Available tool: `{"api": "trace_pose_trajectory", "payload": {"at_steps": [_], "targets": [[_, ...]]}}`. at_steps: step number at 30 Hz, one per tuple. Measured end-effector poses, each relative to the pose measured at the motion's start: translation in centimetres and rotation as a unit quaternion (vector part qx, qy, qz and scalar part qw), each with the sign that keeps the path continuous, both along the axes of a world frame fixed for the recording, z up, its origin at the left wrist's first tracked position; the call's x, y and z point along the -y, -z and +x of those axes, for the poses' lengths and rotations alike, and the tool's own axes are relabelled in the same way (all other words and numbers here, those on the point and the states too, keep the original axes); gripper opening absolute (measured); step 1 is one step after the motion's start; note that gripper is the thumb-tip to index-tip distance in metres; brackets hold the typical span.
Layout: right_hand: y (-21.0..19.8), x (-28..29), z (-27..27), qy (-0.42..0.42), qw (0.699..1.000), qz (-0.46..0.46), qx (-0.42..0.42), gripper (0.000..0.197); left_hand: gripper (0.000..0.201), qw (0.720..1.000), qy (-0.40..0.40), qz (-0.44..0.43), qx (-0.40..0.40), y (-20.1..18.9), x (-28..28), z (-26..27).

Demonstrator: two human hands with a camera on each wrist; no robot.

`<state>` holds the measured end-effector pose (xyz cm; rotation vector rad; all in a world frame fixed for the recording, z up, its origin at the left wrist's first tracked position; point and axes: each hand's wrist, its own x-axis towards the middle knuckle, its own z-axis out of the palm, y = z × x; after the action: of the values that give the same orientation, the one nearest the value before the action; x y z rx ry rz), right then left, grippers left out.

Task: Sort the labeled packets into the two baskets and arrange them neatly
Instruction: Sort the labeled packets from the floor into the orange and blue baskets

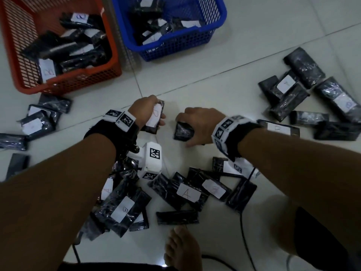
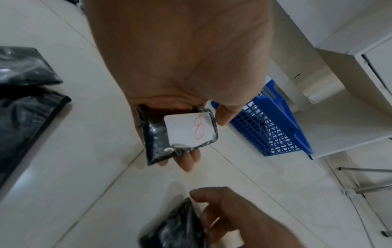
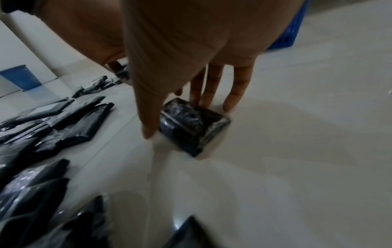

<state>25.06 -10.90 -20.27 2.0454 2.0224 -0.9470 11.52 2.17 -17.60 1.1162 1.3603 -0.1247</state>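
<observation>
A packet point(image 2: 180, 134) labelled B is held in the curled left hand point(image 1: 145, 110), while an unlabelled-side packet point(image 3: 193, 127), lying on the floor point(image 3: 297, 151), is straddled by the right hand's point(image 1: 199, 124) spread fingers point(image 3: 212, 83).

The right hand point(image 3: 191, 55) reaches down over a glossy black plastic packet point(image 3: 194, 128). Its fingertips point(image 3: 230, 104) touch the white tiled floor point(image 3: 297, 151) beside it.

bare arms, tracker gear on both wrists

black fabric wrist straps point(image 1: 109, 132) with white square-coded marker bands point(image 1: 224, 132), a white boxy wrist camera point(image 1: 152, 159), black cables point(image 1: 246, 231) trailing toward 6 o'clock.
</observation>
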Motion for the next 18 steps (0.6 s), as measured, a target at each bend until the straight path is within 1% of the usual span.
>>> {"api": "trace_pose_trajectory", "payload": {"at_steps": [3, 5, 6, 7, 8, 9, 10, 11, 12, 13, 14, 15, 16, 18], "targets": [[1.0, 0.3, -1.4, 0.01, 1.0, 0.01, 0.02, 0.075, 0.024, 1.0, -0.007, -0.001, 0.002, -0.3, -0.1, -0.3], [1.2, 0.2, -1.3, 0.022, 0.999, 0.022, 0.011, 0.077, 0.023, 1.0, -0.01, 0.001, 0.003, -0.4, -0.3, -0.7], [1.0, 0.1, -1.1, 0.044, 0.999, 0.02, -0.013, 0.079, 0.023, 1.0, -0.008, 0.008, 0.004, -0.5, -0.4, -0.8], [0.9, -0.2, -0.6, 0.092, 0.994, 0.016, -0.054, 0.079, 0.021, 1.0, -0.003, 0.022, 0.008, -0.5, -0.5, -1.0], [0.8, -0.5, -0.1, 0.166, 0.98, 0.015, -0.11, 0.073, 0.02, 0.999, 0.004, 0.038, 0.012, -0.6, -0.8, -1.2], [0.7, -0.9, 0.3, 0.26, 0.95, 0.019, -0.173, 0.061, 0.019, 0.999, 0.01, 0.051, 0.016, -0.8, -1.0, -1.4], [0.3, -1.4, 0.7, 0.363, 0.898, 0.027, -0.248, 0.045, 0.02, 0.998, 0.015, 0.062, 0.019, -1.0, -1.3, -1.5], [-0.3, -2.0, 1.0, 0.456, 0.828, 0.029, -0.324, 0.03, 0.021, 0.997, 0.021, 0.074, 0.022, -1.2, -1.6, -1.7], [-1.0, -2.8, 1.3, 0.524, 0.754, 0.011, -0.395, 0.024, 0.023, 0.995, 0.029, 0.091, 0.027, -1.4, -1.9, -1.8], [-1.8, -3.5, 1.6, 0.562, 0.69, -0.017, -0.456, 0.025, 0.024, 0.992, 0.038, 0.113, 0.032, -1.6, -2.2, -1.8], [-2.6, -4.1, 1.9, 0.574, 0.652, -0.04, -0.495, 0.027, 0.024, 0.989, 0.049, 0.138, 0.036, -2.0, -2.5, -1.7], [-3.2, -4.6, 2.1, 0.568, 0.644, -0.05, -0.509, 0.03, 0.024, 0.984, 0.062, 0.164, 0.036, -2.4, -2.8, -1.7], [-3.7, -5.3, 2.3, 0.556, 0.655, -0.047, -0.509, 0.035, 0.024, 0.978, 0.079, 0.192, 0.032, -2.9, -3.3, -1.6], [-4.6, -6.6, 2.5, 0.531, 0.699, -0.011, -0.479, 0.039, 0.027, 0.964, 0.115, 0.24, 0.016, -4.0, -4.5, -1.5]]}}
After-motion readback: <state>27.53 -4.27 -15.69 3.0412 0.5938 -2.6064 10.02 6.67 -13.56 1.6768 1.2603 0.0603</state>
